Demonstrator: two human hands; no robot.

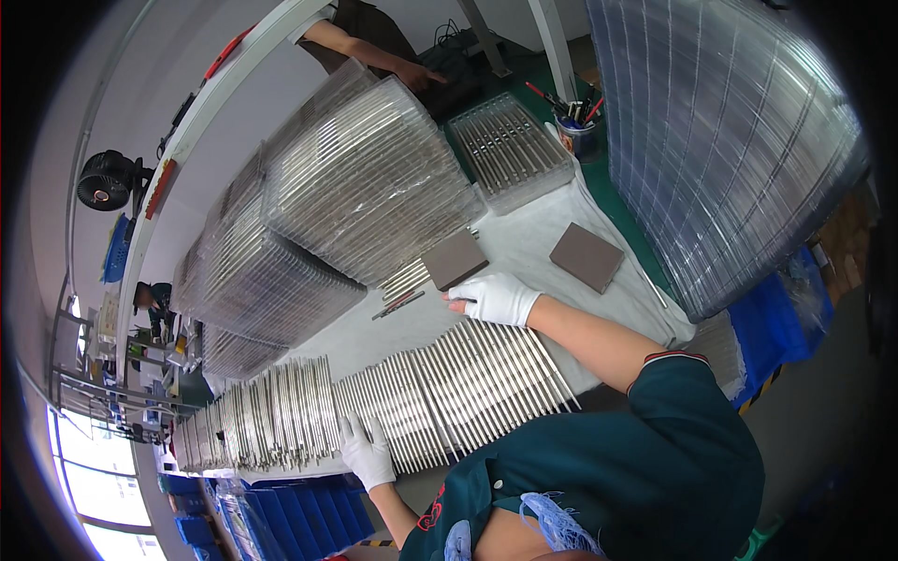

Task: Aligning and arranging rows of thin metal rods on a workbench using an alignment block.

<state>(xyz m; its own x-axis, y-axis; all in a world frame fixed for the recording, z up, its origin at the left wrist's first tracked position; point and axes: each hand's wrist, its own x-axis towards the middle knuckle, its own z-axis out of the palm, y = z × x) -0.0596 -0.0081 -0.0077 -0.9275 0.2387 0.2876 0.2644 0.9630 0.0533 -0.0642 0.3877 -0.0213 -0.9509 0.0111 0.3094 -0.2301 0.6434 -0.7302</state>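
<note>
My left hand (368,455), in a white glove, lies at the near edge of a long row of thin silvery metal rods (482,388), its fingers apart and touching the rods' ends. My right hand (500,299), also gloved with bare fingertips, reaches over the far side of the row. Its fingers are stretched to the left, just below a grey-brown rectangular block (456,260); whether they touch it I cannot tell. A second such block (586,257) lies to the right on the white cloth (524,220). A few loose rods (404,280) lie left of the first block.
Tall stacks of clear plastic trays (374,178) holding rods stand at the back left. Another rod-filled tray (510,150) sits behind the blocks, near a pen cup (580,140). Stacked clear trays (725,140) rise at right. A co-worker's hand (416,75) shows at the back.
</note>
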